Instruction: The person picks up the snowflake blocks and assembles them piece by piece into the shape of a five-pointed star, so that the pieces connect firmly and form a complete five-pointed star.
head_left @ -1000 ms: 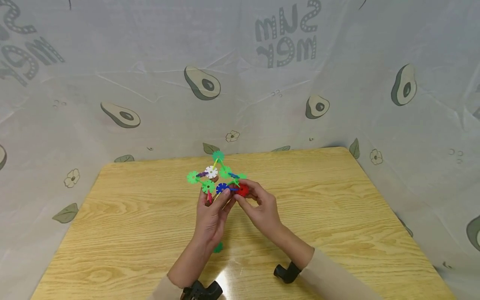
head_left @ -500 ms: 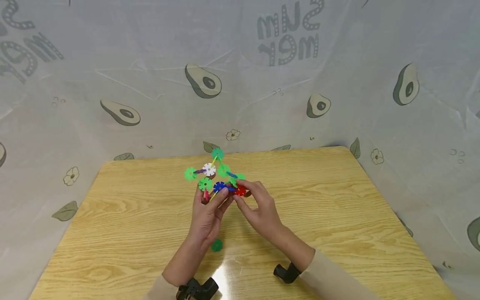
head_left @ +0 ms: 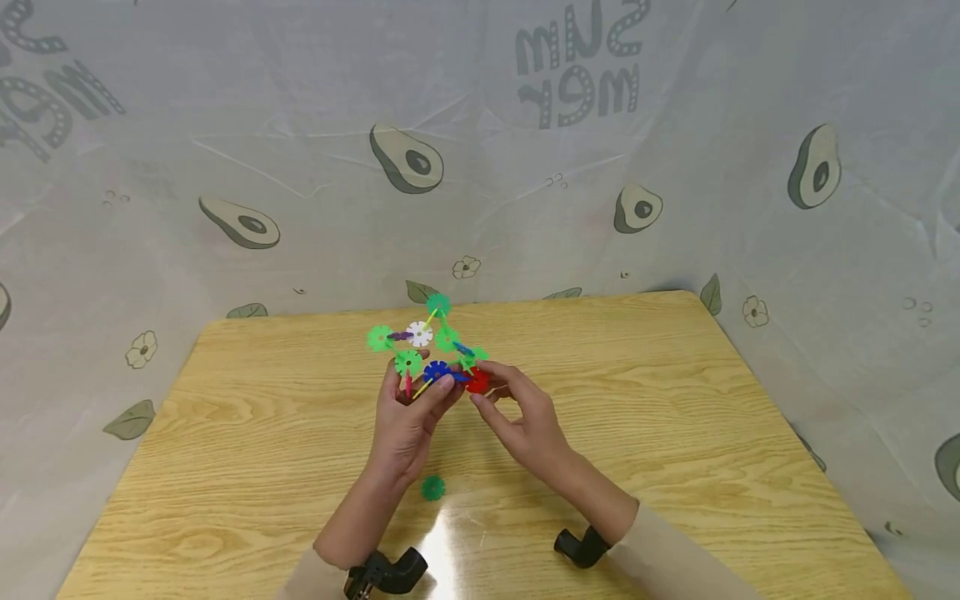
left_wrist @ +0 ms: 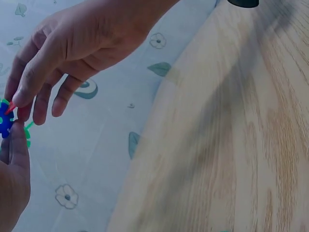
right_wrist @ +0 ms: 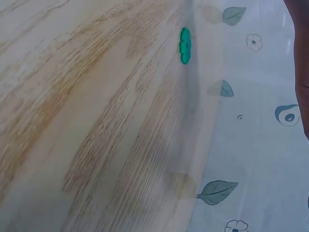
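A ring of notched plastic building discs, green, white, purple, blue, pink, yellow and red, is held above the table in the head view. My left hand (head_left: 406,423) grips its near side, with the thumb against the blue disc (head_left: 437,372). At the ring's right side, my right hand (head_left: 527,418) pinches the red disc (head_left: 476,381) between thumb and fingers. The left wrist view shows the right hand (left_wrist: 72,53) with its fingertips at a sliver of red beside the blue disc (left_wrist: 6,121). The white disc (head_left: 420,334) sits toward the ring's far side.
A loose green disc (head_left: 432,488) lies on the wooden table (head_left: 675,400) between the forearms; the right wrist view also catches a green disc (right_wrist: 185,46). Black wrist cameras sit on both arms. A printed curtain (head_left: 315,150) hangs behind the table.
The ring and my left hand have shifted slightly left, uncovering the loose green disc on the table. My right hand stays at the red disc.
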`<move>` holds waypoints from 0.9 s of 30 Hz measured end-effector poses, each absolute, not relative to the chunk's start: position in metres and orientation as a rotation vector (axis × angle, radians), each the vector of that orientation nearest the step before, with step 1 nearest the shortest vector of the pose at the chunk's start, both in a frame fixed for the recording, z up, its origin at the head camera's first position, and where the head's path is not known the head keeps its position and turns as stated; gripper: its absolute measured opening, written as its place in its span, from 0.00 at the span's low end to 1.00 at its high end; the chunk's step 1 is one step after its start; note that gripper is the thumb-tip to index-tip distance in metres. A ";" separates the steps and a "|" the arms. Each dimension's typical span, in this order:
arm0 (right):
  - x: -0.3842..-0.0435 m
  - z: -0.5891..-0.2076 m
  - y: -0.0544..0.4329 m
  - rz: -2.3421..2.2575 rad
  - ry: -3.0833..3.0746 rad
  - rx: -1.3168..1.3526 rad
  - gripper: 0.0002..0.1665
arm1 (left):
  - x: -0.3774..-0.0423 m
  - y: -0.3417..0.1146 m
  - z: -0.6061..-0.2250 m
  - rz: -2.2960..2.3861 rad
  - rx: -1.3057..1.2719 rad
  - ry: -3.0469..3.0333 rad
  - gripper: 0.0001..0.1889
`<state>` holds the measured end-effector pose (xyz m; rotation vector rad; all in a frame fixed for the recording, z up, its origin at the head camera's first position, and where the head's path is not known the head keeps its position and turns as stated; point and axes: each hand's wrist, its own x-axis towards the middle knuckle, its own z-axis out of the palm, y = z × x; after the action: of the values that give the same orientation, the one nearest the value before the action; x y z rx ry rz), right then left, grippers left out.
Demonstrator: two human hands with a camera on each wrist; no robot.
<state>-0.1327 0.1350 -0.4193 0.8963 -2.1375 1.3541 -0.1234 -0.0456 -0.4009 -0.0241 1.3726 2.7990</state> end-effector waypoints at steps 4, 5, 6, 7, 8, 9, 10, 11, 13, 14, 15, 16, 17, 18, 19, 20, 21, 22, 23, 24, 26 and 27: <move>-0.132 -0.418 0.133 1.376 -2.114 0.879 0.27 | -0.124 -0.046 -0.401 2.790 0.015 1.386 0.21; -0.132 -0.418 0.132 1.382 -2.105 0.872 0.27 | -0.124 -0.046 -0.401 2.795 0.030 1.371 0.20; -0.131 -0.418 0.131 1.388 -2.097 0.862 0.27 | -0.124 -0.046 -0.401 2.803 0.046 1.347 0.18; -0.131 -0.418 0.130 1.392 -2.086 0.855 0.27 | -0.124 -0.047 -0.401 2.812 0.061 1.313 0.17; -0.131 -0.418 0.129 1.397 -2.075 0.848 0.27 | -0.123 -0.047 -0.402 2.822 0.082 1.270 0.16; -0.131 -0.418 0.128 1.407 -2.065 0.837 0.27 | -0.123 -0.048 -0.402 2.834 0.098 1.218 0.14; -0.132 -0.418 0.127 1.414 -2.055 0.828 0.26 | -0.122 -0.048 -0.402 2.846 0.112 1.161 0.13; -0.132 -0.418 0.126 1.421 -2.047 0.821 0.26 | -0.122 -0.048 -0.402 2.856 0.123 1.105 0.12; -0.132 -0.418 0.124 1.420 -2.039 0.813 0.26 | -0.121 -0.047 -0.401 2.873 0.132 1.028 0.11; -0.133 -0.419 0.124 1.414 -2.034 0.814 0.26 | -0.120 -0.046 -0.400 2.880 0.134 1.002 0.11; -0.133 -0.419 0.123 1.405 -2.031 0.817 0.27 | -0.120 -0.045 -0.400 2.890 0.123 0.981 0.11; -0.133 -0.420 0.122 1.388 -2.027 0.824 0.27 | -0.119 -0.043 -0.399 2.895 0.111 0.976 0.13; -0.133 -0.420 0.122 1.366 -2.025 0.830 0.27 | -0.119 -0.041 -0.399 2.900 0.096 0.976 0.15; -0.133 -0.421 0.122 1.340 -2.024 0.833 0.28 | -0.118 -0.039 -0.398 2.906 0.081 0.975 0.18; -0.133 -0.421 0.121 1.321 -2.025 0.832 0.28 | -0.118 -0.038 -0.398 2.912 0.065 0.971 0.19; -0.133 -0.421 0.121 1.299 -2.025 0.832 0.28 | -0.118 -0.036 -0.398 2.919 0.047 0.965 0.21; -0.133 -0.421 0.121 1.282 -2.030 0.825 0.28 | -0.118 -0.035 -0.398 2.927 0.025 0.955 0.22; -0.132 -0.421 0.120 1.269 -2.033 0.820 0.28 | -0.118 -0.033 -0.397 2.935 0.006 0.952 0.23; -0.132 -0.421 0.120 1.255 -2.033 0.816 0.28 | -0.118 -0.033 -0.397 2.944 -0.006 0.948 0.24; -0.132 -0.421 0.120 1.246 -2.038 0.811 0.27 | -0.118 -0.032 -0.396 2.954 -0.023 0.939 0.24; -0.131 -0.420 0.119 1.230 -2.033 0.811 0.27 | -0.119 -0.029 -0.394 2.965 -0.058 0.941 0.25; -0.131 -0.420 0.119 1.226 -2.029 0.815 0.26 | -0.119 -0.029 -0.394 2.966 -0.074 0.942 0.26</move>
<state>-0.1313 0.1193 -0.4204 0.8145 -2.0287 1.2263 -0.1190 -0.0285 -0.3938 -0.0743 0.9419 2.9663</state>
